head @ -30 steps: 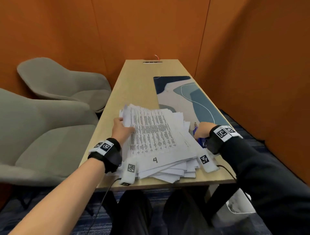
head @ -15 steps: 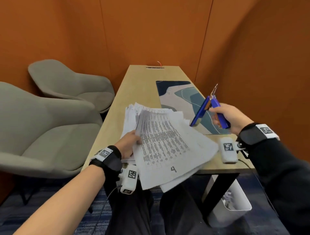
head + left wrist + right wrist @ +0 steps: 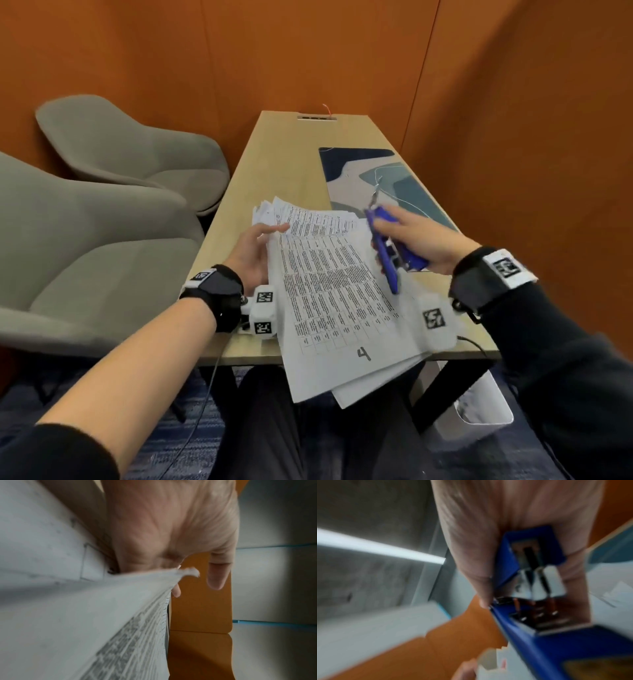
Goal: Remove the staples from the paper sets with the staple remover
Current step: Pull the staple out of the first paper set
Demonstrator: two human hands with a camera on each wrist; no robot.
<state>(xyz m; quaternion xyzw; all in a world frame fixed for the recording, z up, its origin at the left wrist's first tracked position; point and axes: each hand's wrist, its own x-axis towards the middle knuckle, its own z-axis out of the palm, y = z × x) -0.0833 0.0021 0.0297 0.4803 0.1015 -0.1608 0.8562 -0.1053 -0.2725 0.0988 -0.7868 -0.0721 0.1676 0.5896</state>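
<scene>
A stapled paper set (image 3: 342,301) of printed sheets, marked "4" at its near edge, is lifted and juts past the table's near edge. My left hand (image 3: 255,248) grips its left edge, thumb on top. The left wrist view shows that hand (image 3: 171,534) on the set (image 3: 85,615) near a curled corner. My right hand (image 3: 424,240) grips the blue staple remover (image 3: 385,246), held over the set's right side with its metal tip pointing away. Up close the staple remover (image 3: 530,615) is blurred, its handles apart in my right hand (image 3: 488,534). No staple is visible.
More loose papers (image 3: 308,219) lie on the wooden table (image 3: 284,164) behind the lifted set. A blue patterned desk mat (image 3: 359,171) covers the right side. Two grey chairs (image 3: 102,240) stand left. A white bin (image 3: 479,407) sits under the table's right corner.
My right hand picked the staple remover up from beside the stack, then brought it left and down over the set. My left hand lifted the top set and drew it toward me.
</scene>
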